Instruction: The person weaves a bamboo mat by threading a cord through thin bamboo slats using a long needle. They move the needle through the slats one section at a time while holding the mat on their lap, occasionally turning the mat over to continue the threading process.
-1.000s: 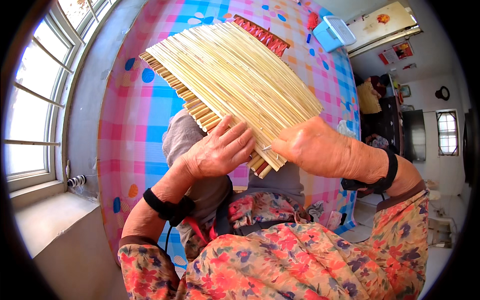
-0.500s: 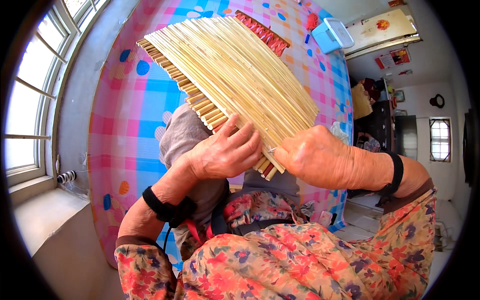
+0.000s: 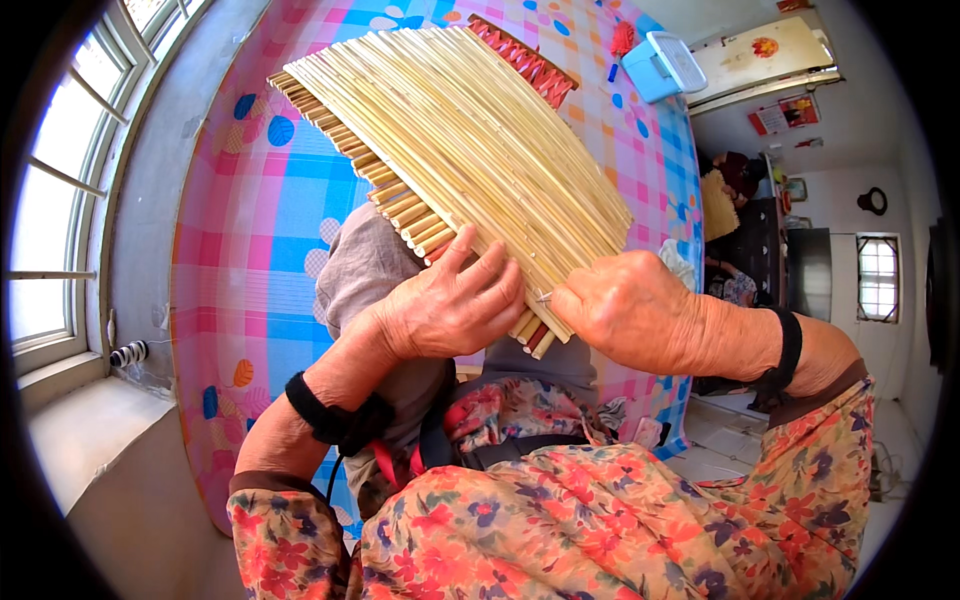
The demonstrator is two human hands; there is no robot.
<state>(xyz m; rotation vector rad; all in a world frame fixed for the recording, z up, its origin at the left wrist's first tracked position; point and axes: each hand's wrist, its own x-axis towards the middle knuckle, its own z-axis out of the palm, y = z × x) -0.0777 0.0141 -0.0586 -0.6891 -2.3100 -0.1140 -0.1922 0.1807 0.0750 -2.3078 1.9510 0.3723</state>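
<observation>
- A fan-shaped mat of pale yellow, slender plant stalks (image 3: 470, 150) lies in front of the person, its near end between and under the two hands, the stalks running away toward the upper left.
- The left hand (image 3: 450, 300) lies across the mat's near left corner, back upward, fingers bent and slightly apart, fingertips on the stalks.
- The right hand (image 3: 635, 310), knuckles up, is curled nearly into a fist at the near right corner, thumb and forefinger closed beside a short white tie (image 3: 542, 296); whether they pinch the tie or a stalk cannot be told.
- Below the hands, cut stalk ends jut out unevenly, a dark red one (image 3: 537, 330) among them.
- The mat's near end rests over the person's grey cloth trousers (image 3: 365, 255).
- Beyond its far edge sits a dark-rimmed piece with red lattice (image 3: 525, 62).
- Farther to the upper right stands a light-blue plastic box (image 3: 650, 75) with a pale, translucent lid (image 3: 677, 60); its contents are hidden.
- A crumpled clear plastic bag (image 3: 677, 262) lies just beyond the right hand.
- Beneath it all spreads a pink, blue and white checked sheet (image 3: 300, 190).
</observation>
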